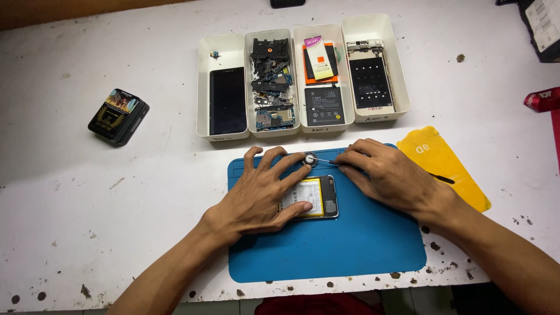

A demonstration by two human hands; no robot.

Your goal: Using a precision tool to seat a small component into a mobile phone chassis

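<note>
An opened phone (319,197) with a yellow battery lies on a blue work mat (350,245). My left hand (256,195) rests flat over the phone's left part, fingers spread, holding it down. My right hand (388,175) grips thin tweezers (322,160) whose tips touch a small round metal part (308,158) just beyond the phone's top end. A black tool handle (444,178) sticks out behind my right hand.
Four white trays (303,127) stand side by side beyond the mat, with a dark screen, loose boards, a battery and a phone frame. A black box (118,116) lies at left, a yellow sheet (437,157) right of the mat, a red item (542,99) far right.
</note>
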